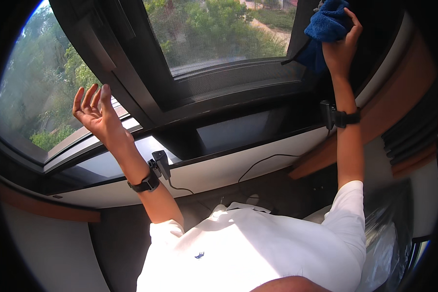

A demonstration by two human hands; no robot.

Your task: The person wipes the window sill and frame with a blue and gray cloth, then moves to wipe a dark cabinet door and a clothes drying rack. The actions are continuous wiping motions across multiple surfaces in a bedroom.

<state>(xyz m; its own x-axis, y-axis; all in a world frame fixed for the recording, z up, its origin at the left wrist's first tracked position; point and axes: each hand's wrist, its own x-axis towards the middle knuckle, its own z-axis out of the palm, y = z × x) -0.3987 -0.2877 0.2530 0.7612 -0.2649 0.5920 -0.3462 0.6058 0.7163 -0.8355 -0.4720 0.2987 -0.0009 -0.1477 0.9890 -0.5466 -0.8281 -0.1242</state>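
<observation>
On my feed the right hand (340, 48) is up in the top right corner, gripping a bunched, fuzzy blue cloth (328, 22). I can't see all of that grip: some fingers are behind the fabric, and the cloth runs up to the picture's top edge. A darker blue flap hangs below it, against the black window frame (199, 100); can't say whether it's the same piece, or whether the bundle actually touches the frame.

Left hand (96, 114) is palm up, fingers apart and loosely bent, in front of the clear left-hand glass pane (44, 82). Contact there? Can't tell from this angle.

Counting up: two hands, two black wrist straps (145, 184), each with a small black box (161, 163) on it. I make out two stretches of thin dark cable (258, 160), but the ends get lost, so maybe it's one run. Two window sections, the second one a fine grey mesh screen (219, 34). Lower down, one white short-sleeved shirt (228, 253) blocks much of the floor, and some crumpled clear plastic (382, 243) fades into the dark rim.
</observation>
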